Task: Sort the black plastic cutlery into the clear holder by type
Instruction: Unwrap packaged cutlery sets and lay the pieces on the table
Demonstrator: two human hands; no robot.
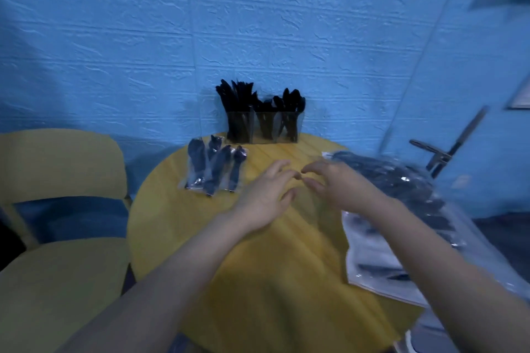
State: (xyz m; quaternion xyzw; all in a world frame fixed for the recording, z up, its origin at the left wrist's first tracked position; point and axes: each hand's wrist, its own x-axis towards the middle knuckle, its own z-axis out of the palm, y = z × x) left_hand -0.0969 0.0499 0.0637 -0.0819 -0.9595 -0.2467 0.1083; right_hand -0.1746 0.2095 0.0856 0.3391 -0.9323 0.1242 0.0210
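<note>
Standing at table's far edge, holder: clear holder (262,127), 3 compartments, black cutlery (259,100) upright in each
Wrapped cutlery: packets (213,169) just left-front of holder
Bag pile: clear bags (401,209) right-front of holder
Hands: left hand (265,195) & right hand (334,185) in front of holder, over yellow table (258,266), fingers spread, loosely bent, fingertips nearly meeting, holding nothing
Chair: yellow chair (57,209) well left of holder

Black cutlery (259,103); clear holder (262,127); yellow table (275,252); blue textured wall (200,23)
</note>
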